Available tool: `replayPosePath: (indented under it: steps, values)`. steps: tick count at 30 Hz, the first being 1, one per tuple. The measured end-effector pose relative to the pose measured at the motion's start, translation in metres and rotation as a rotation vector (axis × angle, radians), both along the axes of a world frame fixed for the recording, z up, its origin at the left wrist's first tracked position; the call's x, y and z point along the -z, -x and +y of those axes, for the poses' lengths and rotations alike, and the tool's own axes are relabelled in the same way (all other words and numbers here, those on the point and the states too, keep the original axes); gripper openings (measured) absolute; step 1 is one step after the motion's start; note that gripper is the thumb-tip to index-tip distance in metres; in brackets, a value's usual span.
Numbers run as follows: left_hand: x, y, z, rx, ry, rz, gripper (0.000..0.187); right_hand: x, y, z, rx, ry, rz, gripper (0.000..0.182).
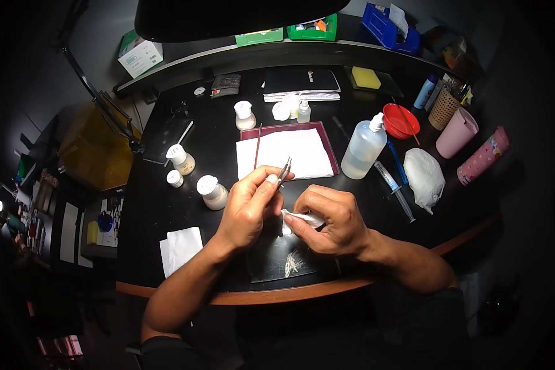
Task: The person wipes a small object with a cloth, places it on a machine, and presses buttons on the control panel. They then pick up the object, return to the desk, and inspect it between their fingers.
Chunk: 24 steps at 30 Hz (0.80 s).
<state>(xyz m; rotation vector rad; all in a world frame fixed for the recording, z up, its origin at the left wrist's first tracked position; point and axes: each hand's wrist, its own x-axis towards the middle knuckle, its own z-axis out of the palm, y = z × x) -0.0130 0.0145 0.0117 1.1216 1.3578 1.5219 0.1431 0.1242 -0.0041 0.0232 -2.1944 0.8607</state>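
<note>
My left hand is closed around metal tweezers, whose tips point up and away over the white paper sheet. Just to its right, my right hand pinches a crumpled white tissue between thumb and fingers. The two hands nearly meet at the fingertips; anything small between them is too tiny to make out. Under the hands lies a dark glossy plate with a pale streaky smear on it. A thin brown brush rests on the left part of the paper.
Several white-capped jars, one a jar, stand left. Folded tissue lies front left. To the right are a pump bottle, red bowl, syringe, white lump and pink cup. A dark lamp hangs overhead.
</note>
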Motion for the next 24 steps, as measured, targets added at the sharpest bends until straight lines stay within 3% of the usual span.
replayPosePath:
  steps: [13,19,24]
  values:
    - [0.0049,0.0016,0.0001,0.032,-0.016,-0.058,0.029,0.0005,-0.0001,0.0011,-0.008,-0.029,-0.005,0.013]
    - [0.0095,-0.0007,0.0027,-0.021,-0.010,0.148,0.032,0.0005,0.0007,-0.0002,-0.008,-0.020,0.015,0.014]
    - [0.0090,0.0024,0.0017,0.021,-0.019,0.037,0.027,0.0011,0.0011,0.0007,-0.018,-0.023,0.013,0.014]
